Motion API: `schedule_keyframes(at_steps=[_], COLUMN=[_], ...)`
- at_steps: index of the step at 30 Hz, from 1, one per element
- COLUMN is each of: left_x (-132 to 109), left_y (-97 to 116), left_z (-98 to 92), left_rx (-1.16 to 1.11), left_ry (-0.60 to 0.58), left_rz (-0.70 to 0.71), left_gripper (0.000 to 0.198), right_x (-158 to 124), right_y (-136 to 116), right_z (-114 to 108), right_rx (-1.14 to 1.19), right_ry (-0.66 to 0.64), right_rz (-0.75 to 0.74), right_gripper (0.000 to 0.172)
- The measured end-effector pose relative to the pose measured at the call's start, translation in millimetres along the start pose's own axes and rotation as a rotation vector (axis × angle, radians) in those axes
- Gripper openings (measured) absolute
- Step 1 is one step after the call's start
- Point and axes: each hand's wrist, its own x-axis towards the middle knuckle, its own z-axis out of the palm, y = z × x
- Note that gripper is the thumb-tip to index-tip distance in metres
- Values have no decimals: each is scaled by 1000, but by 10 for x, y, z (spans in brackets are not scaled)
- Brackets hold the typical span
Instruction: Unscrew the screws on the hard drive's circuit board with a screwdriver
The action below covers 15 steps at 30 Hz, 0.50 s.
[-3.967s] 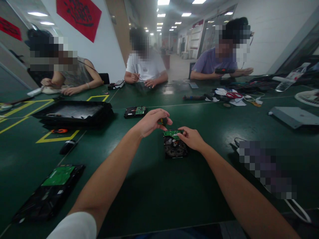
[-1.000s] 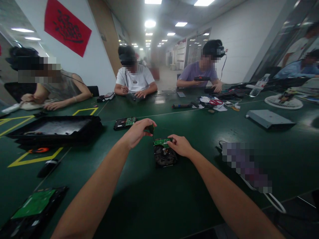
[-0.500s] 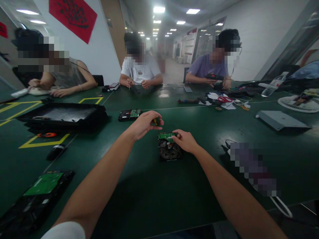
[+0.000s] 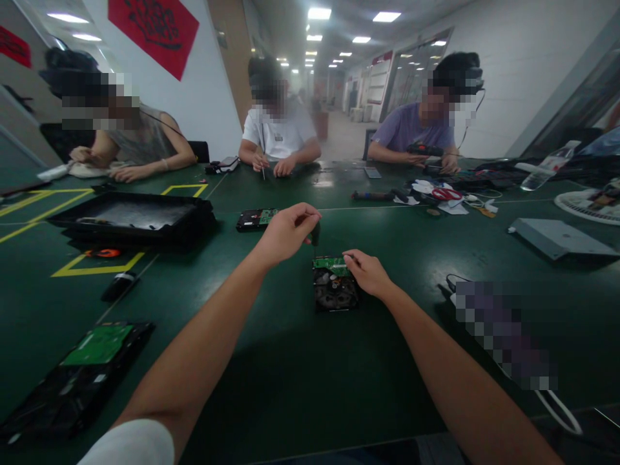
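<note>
A hard drive [image 4: 336,294] lies on the green table in front of me, its green circuit board at the far end. My left hand [image 4: 293,232] is closed around the handle of a small screwdriver [image 4: 316,236], held upright with its shaft pointing down at the board's far left corner. Whether the tip touches a screw is too small to tell. At the drive's right side, my right hand [image 4: 367,271] grips the edge by the board between thumb and fingers.
Another hard drive [image 4: 256,218] lies beyond my left hand, and a larger one [image 4: 82,374] at the near left. A black tray [image 4: 198,223] stands at the left. To the right are a pixelated object [image 4: 504,332] and a grey metal piece [image 4: 562,236]. Several people sit opposite.
My left hand has turned over the screwdriver, which now stands upright over the board's corner. My right hand stays at the drive's edge. The whole view has shifted slightly.
</note>
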Motion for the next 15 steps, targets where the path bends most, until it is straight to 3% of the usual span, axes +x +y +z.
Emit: schedule_keyframes(at_steps=[7, 15], left_x=[1, -16], left_y=[-6, 43], left_z=[9, 19], left_rx=[437, 468], left_ry=[140, 127], left_rz=[232, 268], left_gripper=[20, 18], right_x=[3, 20], right_y=[-18, 14], right_z=[6, 25], right_rx=[28, 0], right_ry=[32, 37], right_rz=[1, -37], right_gripper=[38, 38])
